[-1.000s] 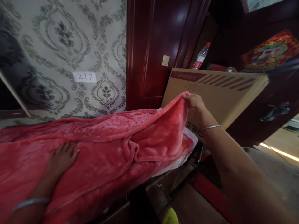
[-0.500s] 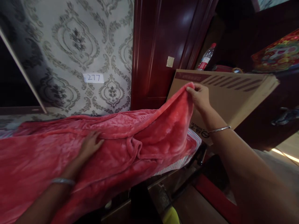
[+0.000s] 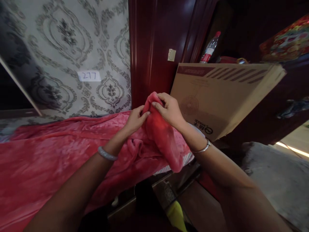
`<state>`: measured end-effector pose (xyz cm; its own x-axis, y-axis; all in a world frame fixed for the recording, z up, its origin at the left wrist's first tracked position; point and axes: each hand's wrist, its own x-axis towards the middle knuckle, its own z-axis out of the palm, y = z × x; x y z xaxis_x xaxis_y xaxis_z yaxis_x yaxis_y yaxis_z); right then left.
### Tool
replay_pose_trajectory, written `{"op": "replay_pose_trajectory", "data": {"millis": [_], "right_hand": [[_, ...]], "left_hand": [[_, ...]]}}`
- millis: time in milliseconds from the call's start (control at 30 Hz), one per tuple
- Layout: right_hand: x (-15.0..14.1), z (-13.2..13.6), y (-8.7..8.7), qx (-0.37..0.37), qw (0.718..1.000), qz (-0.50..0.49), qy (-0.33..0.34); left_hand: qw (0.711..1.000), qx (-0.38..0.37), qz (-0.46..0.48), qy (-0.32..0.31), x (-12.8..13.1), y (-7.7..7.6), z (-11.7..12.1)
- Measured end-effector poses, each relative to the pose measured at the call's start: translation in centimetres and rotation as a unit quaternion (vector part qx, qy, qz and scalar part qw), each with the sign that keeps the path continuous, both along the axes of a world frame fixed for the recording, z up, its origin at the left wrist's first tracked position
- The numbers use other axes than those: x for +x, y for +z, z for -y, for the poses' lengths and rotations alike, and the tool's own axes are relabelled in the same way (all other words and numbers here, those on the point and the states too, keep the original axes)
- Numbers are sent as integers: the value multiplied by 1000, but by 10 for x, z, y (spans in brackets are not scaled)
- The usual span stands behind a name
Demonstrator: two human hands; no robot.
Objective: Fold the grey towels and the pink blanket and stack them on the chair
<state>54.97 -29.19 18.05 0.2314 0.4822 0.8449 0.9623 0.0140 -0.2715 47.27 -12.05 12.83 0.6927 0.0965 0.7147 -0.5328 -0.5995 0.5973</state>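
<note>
A plush red blanket (image 3: 58,154) lies spread along a long, narrow surface, with its right end lifted up in folds. My right hand (image 3: 170,109) is closed on the raised edge, thumb pressed toward the fingers. Close beside it, my left hand (image 3: 136,119) pinches the same bunched part of the blanket from the left. From between the hands a fold of the cloth hangs down to the right. White striped cloth (image 3: 166,168) shows beneath the blanket's right end.
A large cardboard box (image 3: 224,96) leans at the right against a dark red wooden door (image 3: 151,48). On top stands a plastic bottle (image 3: 210,48). A paper marked 277 (image 3: 89,76) is on the patterned wall. Something yellow (image 3: 176,216) is low in front; a grey padded surface (image 3: 275,183) is at right.
My right hand has moved left, bringing the blanket's edge inward. My left hand has risen from lying on the blanket and now grips the raised fold beside the right hand.
</note>
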Motion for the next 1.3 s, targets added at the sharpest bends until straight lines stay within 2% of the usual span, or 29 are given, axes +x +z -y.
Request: {"op": "replay_pose_trajectory", "data": {"millis": [133, 300, 567, 667, 733, 800, 867, 967, 1067, 1133, 1200, 1300], "right_hand": [[-9, 8, -29, 15, 998, -58, 22], [-38, 15, -85, -48, 995, -91, 16], [-69, 42, -192, -92, 974, -162, -131], [-75, 57, -220, -91, 970, -161, -157], [-78, 64, -232, -99, 967, -147, -183], [-78, 70, -236, -114, 965, -132, -197], [-73, 76, -231, -119, 967, -121, -189], [-59, 89, -207, -89, 974, -114, -176], [-39, 103, -172, -50, 975, -102, -191], [-25, 111, -155, -52, 973, -93, -203], [-14, 117, -148, -70, 972, -94, -205], [0, 123, -152, -82, 970, -112, -198]], "left_hand": [[998, -23, 18, 51, -4, -3, -6], [996, -49, 35, 65, -10, -7, -11], [990, -95, 32, 101, -19, -19, -35], [989, -102, 22, 101, -15, -25, -39], [989, -105, 20, 103, -10, -28, -37], [989, -105, 24, 106, -6, -29, -33], [989, -98, 30, 110, -2, -27, -31], [986, -83, 50, 135, 3, -17, -32], [979, -52, 65, 185, 12, 0, -41], [976, -29, 56, 210, 21, 15, -47], [979, -15, 33, 202, 31, 31, -50], [988, -17, -25, 150, 47, 55, -40]]}}
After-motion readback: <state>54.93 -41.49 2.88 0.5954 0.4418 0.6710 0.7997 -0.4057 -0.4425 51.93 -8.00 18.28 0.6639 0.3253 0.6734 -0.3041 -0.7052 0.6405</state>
